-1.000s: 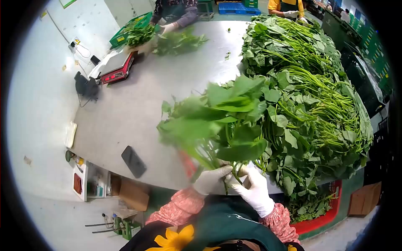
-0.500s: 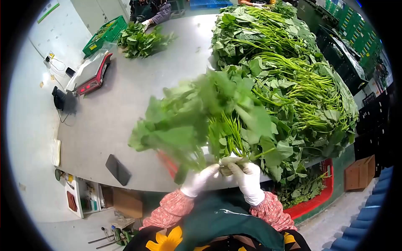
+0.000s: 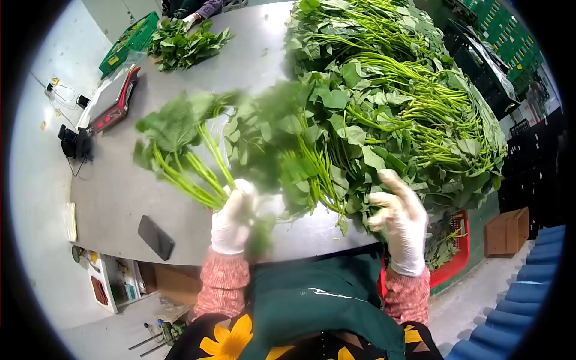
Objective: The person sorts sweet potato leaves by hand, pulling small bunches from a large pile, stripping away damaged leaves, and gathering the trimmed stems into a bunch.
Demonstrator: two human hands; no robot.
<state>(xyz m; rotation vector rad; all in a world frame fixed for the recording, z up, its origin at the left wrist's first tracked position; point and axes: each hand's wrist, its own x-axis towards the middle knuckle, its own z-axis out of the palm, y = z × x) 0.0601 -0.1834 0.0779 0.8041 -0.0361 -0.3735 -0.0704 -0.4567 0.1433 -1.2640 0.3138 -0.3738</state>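
My left hand (image 3: 234,219), in a white glove, is closed around the stems of a bunch of leafy greens (image 3: 192,159). The bunch fans up and left over the metal table, its leaves partly smeared by motion. My gloved right hand (image 3: 403,225) is raised at the table's front edge with its fingers apart and nothing in them. Beyond it lies a large heap of long-stemmed greens (image 3: 420,108). Looser, blurred greens (image 3: 300,174) lie between my hands at the heap's near left side.
A dark phone (image 3: 156,237) lies on the metal table (image 3: 120,186). Further back are a red scale (image 3: 115,102), a green crate (image 3: 129,45) and a co-worker's gloved hand (image 3: 191,20) by a pile of greens (image 3: 183,45). A red crate (image 3: 459,258) with greens stands below the table edge.
My hands have moved apart. The left has swung left with a bunch of greens; the right has let go of the stems and moved right, fingers spread. The view has shifted slightly.
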